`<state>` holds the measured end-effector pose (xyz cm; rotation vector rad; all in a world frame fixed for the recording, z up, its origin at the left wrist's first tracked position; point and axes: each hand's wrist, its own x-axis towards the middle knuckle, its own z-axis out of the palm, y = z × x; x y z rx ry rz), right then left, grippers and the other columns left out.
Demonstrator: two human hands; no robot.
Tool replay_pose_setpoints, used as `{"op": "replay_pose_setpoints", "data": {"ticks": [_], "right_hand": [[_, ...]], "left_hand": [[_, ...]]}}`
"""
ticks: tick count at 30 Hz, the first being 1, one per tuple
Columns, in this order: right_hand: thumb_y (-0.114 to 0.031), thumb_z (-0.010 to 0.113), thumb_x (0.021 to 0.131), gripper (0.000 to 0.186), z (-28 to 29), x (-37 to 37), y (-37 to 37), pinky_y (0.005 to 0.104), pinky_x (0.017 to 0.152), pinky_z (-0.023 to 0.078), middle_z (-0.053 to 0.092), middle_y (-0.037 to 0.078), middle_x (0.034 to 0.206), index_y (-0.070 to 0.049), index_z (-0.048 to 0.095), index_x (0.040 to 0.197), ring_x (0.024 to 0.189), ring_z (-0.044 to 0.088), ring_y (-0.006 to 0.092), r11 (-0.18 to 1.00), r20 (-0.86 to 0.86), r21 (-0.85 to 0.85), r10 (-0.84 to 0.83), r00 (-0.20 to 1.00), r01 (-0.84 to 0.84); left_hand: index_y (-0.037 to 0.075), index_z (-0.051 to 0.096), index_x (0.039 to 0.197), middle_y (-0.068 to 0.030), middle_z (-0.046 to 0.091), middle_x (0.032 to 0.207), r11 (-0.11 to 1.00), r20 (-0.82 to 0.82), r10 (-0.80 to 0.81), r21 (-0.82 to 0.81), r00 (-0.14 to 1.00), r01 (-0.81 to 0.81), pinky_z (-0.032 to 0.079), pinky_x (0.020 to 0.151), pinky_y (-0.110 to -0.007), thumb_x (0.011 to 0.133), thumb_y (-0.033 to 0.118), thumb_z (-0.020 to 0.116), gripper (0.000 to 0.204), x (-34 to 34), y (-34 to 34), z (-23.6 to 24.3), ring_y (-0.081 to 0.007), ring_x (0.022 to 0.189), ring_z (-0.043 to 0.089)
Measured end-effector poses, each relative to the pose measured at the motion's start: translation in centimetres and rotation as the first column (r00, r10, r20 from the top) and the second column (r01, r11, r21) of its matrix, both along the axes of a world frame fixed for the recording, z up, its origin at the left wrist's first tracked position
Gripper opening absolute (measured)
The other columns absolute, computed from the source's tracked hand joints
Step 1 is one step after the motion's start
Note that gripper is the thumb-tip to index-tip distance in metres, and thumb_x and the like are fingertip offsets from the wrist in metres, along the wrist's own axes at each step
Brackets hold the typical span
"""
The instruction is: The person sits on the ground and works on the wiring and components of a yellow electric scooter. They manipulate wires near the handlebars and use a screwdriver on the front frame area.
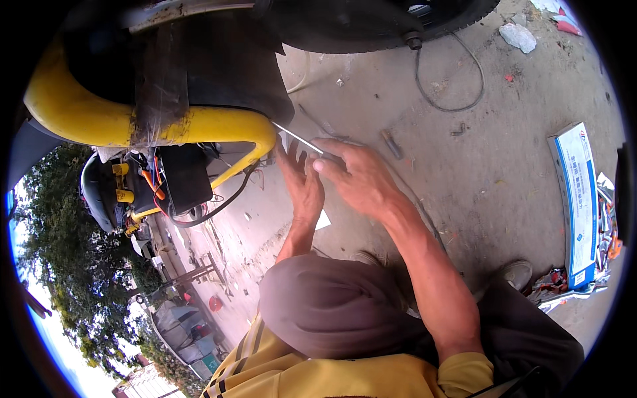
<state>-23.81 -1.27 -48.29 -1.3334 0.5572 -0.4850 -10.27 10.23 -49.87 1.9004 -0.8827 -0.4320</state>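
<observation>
My right hand (361, 174) is closed round a screwdriver, its handle mostly hidden in the palm. The thin metal shaft (297, 137) points up and left, its end at the bend of a yellow tube frame (219, 124). Just below that bend is my left hand (302, 189), fingers stretched up towards the tube and apart, with no held thing showing. Behind the tube hangs a dark panel (245, 73). Clear tape (159, 123) wraps the tube further left.
A black tyre (371, 30) stands at the top, a cable (481, 83) looping by its hub. A small dark cylinder (391, 144) lies on the concrete near my right hand. On the right is a blue and white box (578, 205). Wires and a black case (186, 176) hang below the tube.
</observation>
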Motion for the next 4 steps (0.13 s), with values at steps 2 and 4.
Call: {"op": "replay_pose_setpoints", "data": {"ticks": [2,4], "right_hand": [[-0.027,0.061,0.1,0.043,0.02,0.34,-0.31,0.046,0.094,0.054,0.07,0.023,0.12,-0.009,0.062,0.138,0.108,0.067,0.0418,0.994,0.03,-0.103,-0.025,0.999,0.028],[-0.025,0.061,0.099,0.044,0.61,0.55,-0.63,0.0454,0.092,0.055,0.071,0.022,0.119,-0.009,0.061,0.141,0.105,0.068,0.0403,0.982,-0.006,-0.187,-0.021,1.0,0.019]], "left_hand": [[0.004,0.0,0.165,-0.0178,0.007,0.17,0.999,-0.021,0.016,0.028,1.0,-0.015,0.035,0.12,-0.048,0.099,0.006,0.057,0.087,0.51,-0.16,0.1,-0.0392,0.152,0.029],[0.004,-0.002,0.165,-0.0179,0.007,0.17,0.999,-0.053,0.026,-0.019,0.998,-0.027,0.036,0.12,-0.049,0.098,0.005,0.058,0.089,0.07,-0.65,0.53,-0.0392,0.152,0.029]]}}
